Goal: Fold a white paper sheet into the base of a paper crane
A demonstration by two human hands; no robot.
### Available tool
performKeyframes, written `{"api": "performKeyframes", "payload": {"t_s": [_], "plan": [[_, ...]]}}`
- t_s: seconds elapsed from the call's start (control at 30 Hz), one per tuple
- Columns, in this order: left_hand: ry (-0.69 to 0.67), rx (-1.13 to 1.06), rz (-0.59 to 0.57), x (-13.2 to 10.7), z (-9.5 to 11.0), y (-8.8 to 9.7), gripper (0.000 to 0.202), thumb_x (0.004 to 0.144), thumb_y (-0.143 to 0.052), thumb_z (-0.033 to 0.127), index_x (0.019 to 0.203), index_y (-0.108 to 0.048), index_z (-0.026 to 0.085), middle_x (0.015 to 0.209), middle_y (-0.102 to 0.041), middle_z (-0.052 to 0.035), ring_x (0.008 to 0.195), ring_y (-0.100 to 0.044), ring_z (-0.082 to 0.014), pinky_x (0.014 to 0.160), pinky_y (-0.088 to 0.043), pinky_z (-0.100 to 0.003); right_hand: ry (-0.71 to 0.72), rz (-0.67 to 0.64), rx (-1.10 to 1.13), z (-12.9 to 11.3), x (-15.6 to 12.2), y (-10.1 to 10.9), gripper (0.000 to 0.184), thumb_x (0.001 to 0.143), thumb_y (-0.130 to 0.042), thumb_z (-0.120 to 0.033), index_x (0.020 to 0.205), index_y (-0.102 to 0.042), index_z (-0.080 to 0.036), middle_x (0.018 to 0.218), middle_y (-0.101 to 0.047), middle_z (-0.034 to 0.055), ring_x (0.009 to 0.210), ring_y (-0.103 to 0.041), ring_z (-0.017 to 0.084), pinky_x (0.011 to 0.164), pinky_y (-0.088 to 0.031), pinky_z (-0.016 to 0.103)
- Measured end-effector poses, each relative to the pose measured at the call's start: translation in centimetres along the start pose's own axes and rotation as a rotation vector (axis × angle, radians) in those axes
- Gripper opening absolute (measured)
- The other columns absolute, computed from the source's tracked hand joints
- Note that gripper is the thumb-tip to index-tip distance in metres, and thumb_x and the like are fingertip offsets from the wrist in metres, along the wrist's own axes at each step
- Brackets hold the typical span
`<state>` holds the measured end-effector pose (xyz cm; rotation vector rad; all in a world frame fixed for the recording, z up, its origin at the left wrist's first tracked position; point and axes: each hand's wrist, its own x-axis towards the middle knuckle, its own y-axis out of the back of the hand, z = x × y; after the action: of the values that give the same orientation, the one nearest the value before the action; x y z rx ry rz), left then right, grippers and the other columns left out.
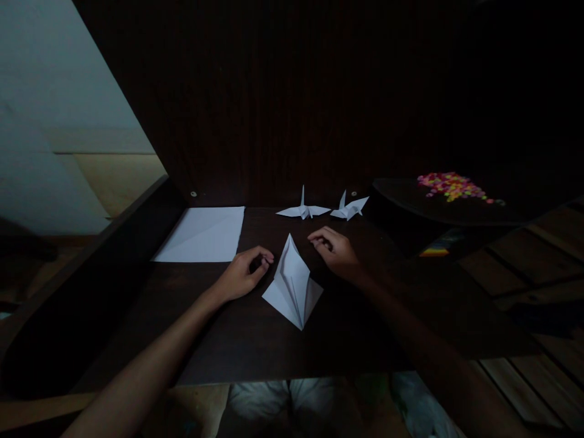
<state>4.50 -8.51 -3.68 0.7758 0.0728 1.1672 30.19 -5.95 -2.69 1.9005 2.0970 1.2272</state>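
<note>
A partly folded white origami paper point(294, 283) lies on the dark table between my hands, with one tall pointed flap standing up toward the far side and wider flaps below. My left hand point(250, 271) rests just left of it, loosely curled, thumb and fingers apart and nothing in them. On the other side my right hand point(335, 250) hovers or rests near the upper right of the paper; its fingers are bent loosely and hold nothing. Neither hand visibly touches the paper.
Two finished paper cranes, a left one point(303, 211) and a right one point(350, 208), stand by the back panel. White paper sheets point(205, 234) lie at the back left. Small colourful pieces point(454, 185) are heaped on a dark surface at right. A raised side board point(91, 280) borders the left.
</note>
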Motion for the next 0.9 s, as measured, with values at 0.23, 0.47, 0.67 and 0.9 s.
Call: {"api": "performKeyframes", "payload": {"t_s": [0.23, 0.47, 0.67, 0.9], "plan": [[-0.105, 0.109, -0.185, -0.2, 0.7, 0.9, 0.007, 0.080, -0.064, 0.020, 0.084, -0.069, 0.018, 0.081, -0.065, -0.0045, 0.079, -0.059, -0.0187, 0.076, -0.046, -0.031, 0.085, -0.322, 0.038, -0.2, -3.2, 1.5, 0.009, 0.080, -0.063, -0.018, 0.087, -0.069, -0.019, 0.087, -0.067, 0.0051, 0.071, -0.061, 0.014, 0.064, -0.049, 0.027], [-0.109, 0.061, -0.246, -0.1, -0.2, 0.5, 0.014, 0.089, -0.062, 0.028, 0.084, -0.071, 0.019, 0.083, -0.068, -0.0057, 0.083, -0.060, -0.0187, 0.079, -0.045, -0.030, 0.115, -0.335, 0.038, 0.6, -4.0, 0.2, 0.010, 0.084, -0.065, -0.021, 0.091, -0.072, -0.019, 0.090, -0.069, 0.0065, 0.078, -0.065, 0.017, 0.072, -0.051, 0.031], [-0.094, 0.067, -0.212, -0.1, -0.4, -0.2, 0.013, 0.088, -0.063, 0.028, 0.083, -0.071, 0.019, 0.084, -0.066, -0.0055, 0.085, -0.061, -0.0189, 0.080, -0.046, -0.031, 0.125, -0.317, 0.057, 1.1, -4.2, -0.6, 0.012, 0.086, -0.063, -0.024, 0.088, -0.074, -0.020, 0.088, -0.069, 0.0063, 0.078, -0.065, 0.018, 0.071, -0.052, 0.030], [-0.171, 0.171, -0.209, -0.6, -0.1, -0.9, 0.015, 0.093, -0.057, 0.026, 0.093, -0.070, 0.020, 0.090, -0.064, -0.0059, 0.090, -0.059, -0.0196, 0.085, -0.046, -0.032, 0.147, -0.296, 0.027, 1.2, -4.7, -1.2, 0.014, 0.088, -0.061, -0.022, 0.090, -0.075, -0.020, 0.089, -0.068, 0.0069, 0.079, -0.065, 0.018, 0.073, -0.052, 0.031]]}}
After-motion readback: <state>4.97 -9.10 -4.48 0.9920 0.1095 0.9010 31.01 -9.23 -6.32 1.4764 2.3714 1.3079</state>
